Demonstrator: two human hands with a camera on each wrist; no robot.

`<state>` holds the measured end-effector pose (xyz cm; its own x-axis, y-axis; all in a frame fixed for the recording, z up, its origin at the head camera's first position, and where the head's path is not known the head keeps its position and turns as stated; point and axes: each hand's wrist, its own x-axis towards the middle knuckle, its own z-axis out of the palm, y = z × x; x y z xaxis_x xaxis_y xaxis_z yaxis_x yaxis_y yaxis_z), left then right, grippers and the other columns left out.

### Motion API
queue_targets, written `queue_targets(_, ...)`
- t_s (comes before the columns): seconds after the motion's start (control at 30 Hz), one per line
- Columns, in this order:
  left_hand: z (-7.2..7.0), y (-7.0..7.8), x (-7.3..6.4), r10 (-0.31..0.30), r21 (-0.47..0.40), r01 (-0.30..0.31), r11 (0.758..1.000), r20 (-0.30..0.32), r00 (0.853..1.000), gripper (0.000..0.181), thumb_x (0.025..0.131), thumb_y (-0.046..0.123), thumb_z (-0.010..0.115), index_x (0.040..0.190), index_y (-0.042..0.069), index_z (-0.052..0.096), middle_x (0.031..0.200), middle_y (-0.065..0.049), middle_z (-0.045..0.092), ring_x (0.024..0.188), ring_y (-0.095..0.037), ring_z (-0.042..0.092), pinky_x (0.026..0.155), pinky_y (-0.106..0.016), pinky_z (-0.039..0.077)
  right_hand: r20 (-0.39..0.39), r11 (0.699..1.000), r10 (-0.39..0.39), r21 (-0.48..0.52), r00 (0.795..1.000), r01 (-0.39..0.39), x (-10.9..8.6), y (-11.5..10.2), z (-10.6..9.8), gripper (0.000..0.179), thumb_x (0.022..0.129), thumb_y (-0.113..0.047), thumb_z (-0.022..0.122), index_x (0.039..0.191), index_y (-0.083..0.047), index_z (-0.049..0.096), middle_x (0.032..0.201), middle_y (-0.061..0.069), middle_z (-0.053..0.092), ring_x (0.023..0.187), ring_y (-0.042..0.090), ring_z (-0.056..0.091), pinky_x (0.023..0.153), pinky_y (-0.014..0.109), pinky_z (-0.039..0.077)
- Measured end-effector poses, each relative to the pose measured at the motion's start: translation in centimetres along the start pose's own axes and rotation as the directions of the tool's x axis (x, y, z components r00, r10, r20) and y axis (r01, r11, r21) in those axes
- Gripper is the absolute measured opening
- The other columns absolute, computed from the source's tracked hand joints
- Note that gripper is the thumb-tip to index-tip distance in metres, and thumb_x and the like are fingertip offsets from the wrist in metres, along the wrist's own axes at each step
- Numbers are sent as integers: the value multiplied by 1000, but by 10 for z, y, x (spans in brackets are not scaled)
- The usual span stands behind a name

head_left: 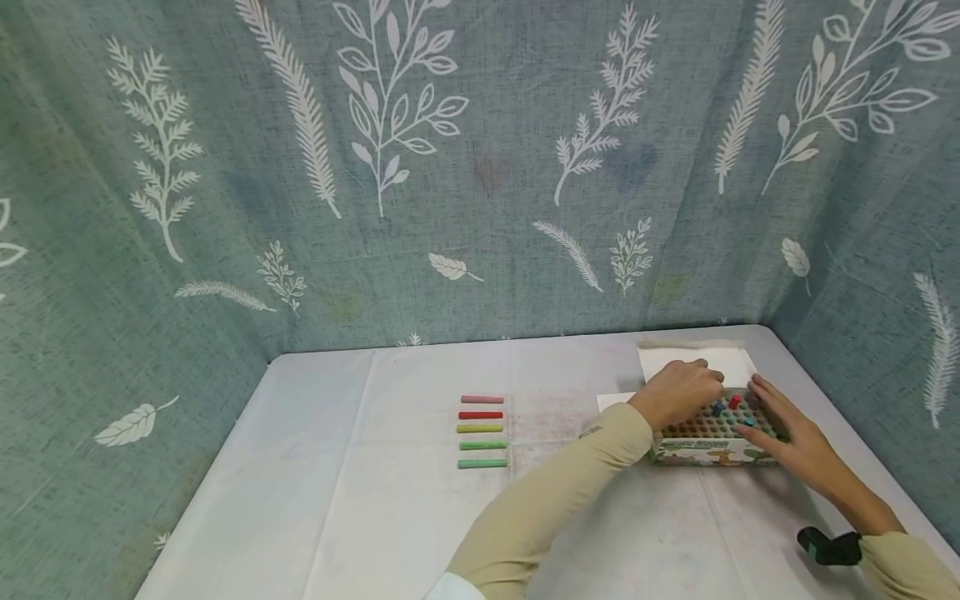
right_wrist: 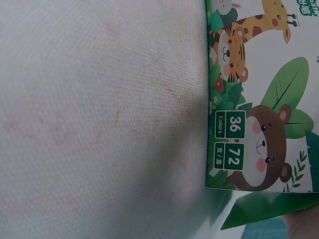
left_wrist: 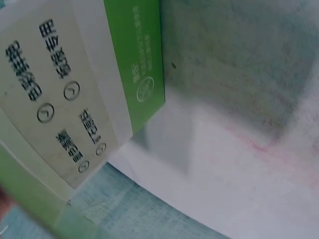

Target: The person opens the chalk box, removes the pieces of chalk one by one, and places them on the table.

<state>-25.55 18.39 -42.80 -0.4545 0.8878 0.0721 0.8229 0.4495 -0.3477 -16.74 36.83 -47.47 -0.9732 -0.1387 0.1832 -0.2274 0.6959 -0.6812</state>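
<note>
An open cardboard chalk box (head_left: 705, 454) stands at the table's right, holding a tray of round holes (head_left: 686, 427). A blue chalk (head_left: 717, 408), a red chalk (head_left: 734, 402) and a teal chalk (head_left: 749, 422) stick up from it. My left hand (head_left: 678, 393) is over the tray's back left part, fingers bent; whether they pinch anything is hidden. At the box's right end my right hand (head_left: 802, 446) rests with fingers and thumb spread along it. The right wrist view shows the box's printed animal side (right_wrist: 264, 124); the left wrist view shows a green and white flap (left_wrist: 94, 94).
Left of the box, several chalk sticks lie in a column: pink (head_left: 482, 400), red (head_left: 481, 415), yellow (head_left: 480, 429), green (head_left: 483, 446) and blue-green (head_left: 482, 463). The white lid (head_left: 660, 358) stands raised behind the tray. A leaf-patterned curtain (head_left: 480, 275) encloses the white table (head_left: 390, 517).
</note>
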Motion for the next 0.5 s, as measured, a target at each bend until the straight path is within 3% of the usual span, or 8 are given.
queue_targets(0.13, -1, 0, 1, 15, -5, -15, 1000, -4, 1000, 26, 99, 20, 51, 115, 33, 67, 117, 17, 61, 95, -4, 57, 75, -16, 47, 0, 1000, -9, -3, 1000, 9, -1, -1, -1, 80, 93, -29, 61, 153, -16, 9, 157, 13, 8, 141, 31, 15, 94, 69, 23)
queue_targets(0.37, -2, 1, 2, -5, -13, 5, 1000, 8, 1000, 28, 98, 21, 52, 116, 37, 66, 116, 15, 58, 95, -5, 57, 79, -16, 47, 15, 1000, 17, -7, 1000, -17, 0, -2, -1, 82, 93, -31, 61, 153, -13, 8, 157, 16, 4, 139, 46, 9, 95, 73, 15)
queue_targets(0.5, -5, -2, 0, -14, -59, 15, 998, 18, 1000, 28, 97, 20, 52, 117, 36, 65, 114, 12, 55, 93, -3, 57, 78, -15, 47, 24, 999, 26, -34, 999, -25, 2, -3, 0, 82, 93, -32, 60, 153, -11, 7, 157, 18, 4, 139, 47, 6, 94, 75, 12)
